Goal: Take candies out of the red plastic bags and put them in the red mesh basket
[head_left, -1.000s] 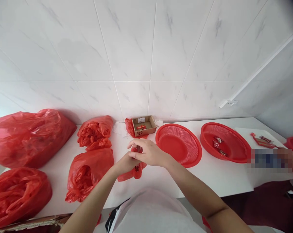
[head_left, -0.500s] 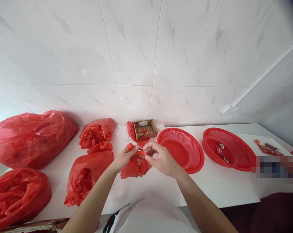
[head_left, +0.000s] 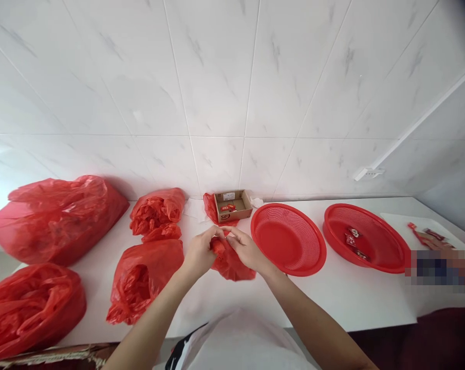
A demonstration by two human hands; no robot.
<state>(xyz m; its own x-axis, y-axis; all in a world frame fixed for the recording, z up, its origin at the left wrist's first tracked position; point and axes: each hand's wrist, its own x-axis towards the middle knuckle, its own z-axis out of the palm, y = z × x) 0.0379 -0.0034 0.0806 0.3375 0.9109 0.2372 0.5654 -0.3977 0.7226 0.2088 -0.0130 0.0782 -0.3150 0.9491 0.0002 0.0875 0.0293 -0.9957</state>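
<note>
Both my hands meet over a small red plastic bag [head_left: 229, 263] at the middle of the white table [head_left: 355, 298]. My left hand [head_left: 200, 253] pinches the bag's top on its left side. On the right, my right hand [head_left: 246, 250] grips the top too, fingers closed. The bag hangs bunched between them, just above the table. A small open cardboard box [head_left: 233, 204] with red packets in it stands right behind the hands, by the wall.
Several stuffed red plastic bags [head_left: 57, 218] lie on the left half of the table. One empty red mesh basket [head_left: 288, 239] is right of my hands, then another [head_left: 365, 244] holding a few packets. Another person's arm [head_left: 444, 267] rests at the far right edge.
My hands have drawn together and closed the bag's mouth, which was held open half a second ago. The bag has shifted a little to the right.
</note>
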